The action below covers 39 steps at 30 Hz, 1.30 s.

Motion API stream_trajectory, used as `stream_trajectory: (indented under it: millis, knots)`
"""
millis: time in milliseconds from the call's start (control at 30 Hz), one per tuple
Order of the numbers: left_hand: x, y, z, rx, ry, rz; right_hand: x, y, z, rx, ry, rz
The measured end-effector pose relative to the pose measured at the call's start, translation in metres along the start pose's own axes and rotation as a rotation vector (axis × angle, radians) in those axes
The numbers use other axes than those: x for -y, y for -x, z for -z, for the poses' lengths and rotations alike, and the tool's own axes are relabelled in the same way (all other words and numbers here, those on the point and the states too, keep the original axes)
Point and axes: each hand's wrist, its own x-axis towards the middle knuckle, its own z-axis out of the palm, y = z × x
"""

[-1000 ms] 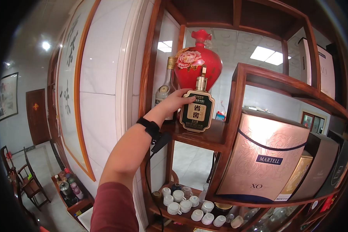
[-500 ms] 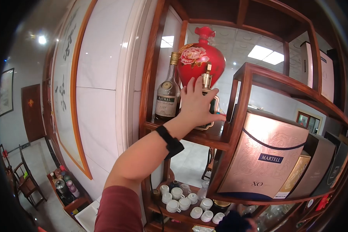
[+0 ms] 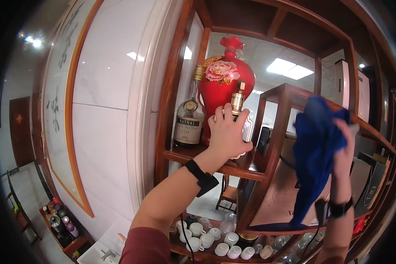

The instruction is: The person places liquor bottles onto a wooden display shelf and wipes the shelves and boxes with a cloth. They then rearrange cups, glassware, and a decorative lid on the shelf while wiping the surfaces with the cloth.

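Note:
My left hand (image 3: pixel 229 137) is on the front of a gold-capped bottle (image 3: pixel 238 101), its fingers spread around the shoulder and its thumb at the right side. The bottle stands upright on the wooden shelf, its body mostly covered by the hand. My right hand (image 3: pixel 342 152), raised at the right, grips a blue cloth (image 3: pixel 314 136) that hangs down blurred before the boxes. Left of my left hand stands a Raynal bottle (image 3: pixel 188 130). Behind both bottles is a red jar (image 3: pixel 240 72) with a pink flower on it.
A pink Martell box (image 3: pixel 275 200) stands at right, partly behind the cloth. Several white cups (image 3: pixel 207 240) and a glass pitcher (image 3: pixel 228 223) sit on the lower shelf. Shelf posts (image 3: pixel 275 132) frame the bottles. A sink (image 3: pixel 97 254) is at lower left.
My right hand has come up from the bottom edge with the blue cloth, now in front of the boxes. My left hand remains at the gold-capped bottle, while the view has shifted slightly.

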Motion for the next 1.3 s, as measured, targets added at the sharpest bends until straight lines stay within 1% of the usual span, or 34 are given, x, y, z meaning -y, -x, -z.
stream_trajectory:
  millis: [33,67,100,133,167,200,233,267,300,367,467,567,633,700,733,767,833,900,1000,1067,1100,1167,1200,1267,1300]
  knots:
    - [0.001,0.001,0.0,-0.006,0.002,-0.003,-0.003,-0.032,-0.006,-0.001,-0.031,0.065]
    - [0.002,0.003,-0.001,-0.034,0.021,-0.014,-0.007,-0.061,-0.014,-0.03,-0.014,0.081]
    - [0.002,0.003,-0.002,-0.064,0.04,-0.025,0.0,-0.09,-0.023,-0.024,0.036,0.141]
    - [0.002,0.003,-0.001,-0.049,0.042,-0.016,0.0,-0.116,-0.032,-0.006,0.082,0.231]
    - [0.002,0.004,-0.001,-0.052,0.045,-0.015,0.006,-0.138,-0.043,0.013,0.167,0.225]
    - [0.003,0.005,-0.001,-0.062,0.051,-0.019,0.008,-0.158,-0.052,0.03,0.289,0.174]
    - [0.003,0.005,-0.001,-0.071,0.056,-0.023,-0.013,-0.184,-0.063,-0.004,0.325,0.346]
    - [0.004,0.005,-0.001,-0.05,0.063,-0.017,-0.002,-0.197,-0.077,0.056,0.413,0.224]
    - [0.005,0.005,0.0,-0.055,0.068,-0.017,-0.017,-0.217,-0.09,0.067,0.513,0.443]
    - [0.004,0.005,0.003,-0.023,0.106,-0.009,-0.027,-0.243,-0.119,0.147,0.72,0.421]
    - [0.005,0.004,0.006,-0.007,0.11,-0.003,-0.041,-0.271,-0.161,0.199,0.896,0.375]
    - [0.006,0.004,0.006,0.003,0.122,-0.003,-0.053,-0.286,-0.198,0.165,0.917,0.307]
    - [0.007,0.005,0.005,0.018,0.121,-0.002,-0.069,-0.289,-0.222,0.201,0.919,0.307]
    - [0.008,0.005,0.005,0.015,0.12,-0.001,-0.064,-0.278,-0.245,0.376,0.915,0.179]
    - [0.008,0.006,0.005,0.003,0.128,-0.002,-0.055,-0.269,-0.253,0.523,0.866,0.002]
    - [0.008,0.006,0.006,-0.008,0.139,-0.004,-0.055,-0.268,-0.257,0.53,0.862,-0.003]
    - [0.008,0.006,0.006,-0.009,0.148,-0.001,-0.055,-0.268,-0.263,0.613,0.918,0.161]
    - [0.007,0.006,0.004,-0.027,0.164,-0.001,-0.047,-0.269,-0.257,0.656,0.814,0.078]
    - [0.007,0.006,0.004,-0.032,0.162,-0.007,-0.039,-0.265,-0.251,0.678,0.771,0.07]
    - [0.007,0.006,0.005,-0.025,0.165,-0.01,-0.035,-0.263,-0.246,0.708,0.724,0.148]
    - [0.007,0.006,0.006,-0.02,0.162,-0.007,-0.033,-0.262,-0.243,0.721,0.713,0.149]
    - [0.007,0.005,0.006,-0.024,0.153,-0.008,-0.033,-0.26,-0.232,0.702,0.67,0.215]
    - [0.007,0.005,0.006,-0.023,0.151,-0.01,-0.036,-0.265,-0.222,0.699,0.689,0.208]
    - [0.007,0.006,0.006,-0.026,0.151,-0.016,-0.034,-0.272,-0.202,0.509,0.591,0.232]
    - [0.007,0.005,0.006,-0.002,0.142,-0.009,-0.03,-0.275,-0.187,0.421,0.59,0.185]
